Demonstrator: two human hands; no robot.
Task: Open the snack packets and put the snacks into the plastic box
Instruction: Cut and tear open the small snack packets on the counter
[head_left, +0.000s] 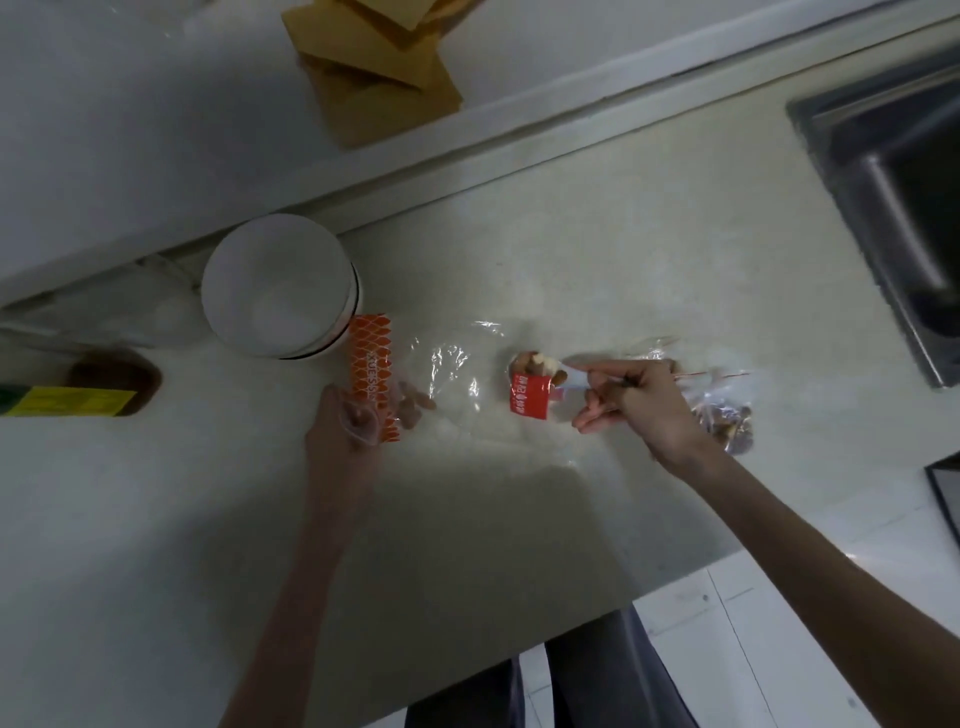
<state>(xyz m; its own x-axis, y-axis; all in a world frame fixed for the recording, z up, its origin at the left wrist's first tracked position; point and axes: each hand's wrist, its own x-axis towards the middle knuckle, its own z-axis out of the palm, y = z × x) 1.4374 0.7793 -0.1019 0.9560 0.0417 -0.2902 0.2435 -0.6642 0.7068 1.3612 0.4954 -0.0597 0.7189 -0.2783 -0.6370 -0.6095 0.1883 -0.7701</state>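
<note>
My left hand (356, 423) grips the lower end of an orange net-patterned snack packet (370, 364) that lies on the counter; its clear plastic part (447, 371) spreads to the right. My right hand (636, 402) pinches the end of a small red snack packet (531, 399), and brown and pale snack pieces (537, 362) show at that packet's far end. A round white plastic box (278, 286) stands just beyond the orange packet. A clear zip bag of brown snacks (727, 415) lies partly hidden behind my right hand.
A steel sink (893, 208) is sunk into the counter at the right. Brown cardboard pieces (379, 67) lie on the ledge behind. A dark bottle with a yellow label (72, 397) lies at the left edge. The counter's front edge runs near my legs.
</note>
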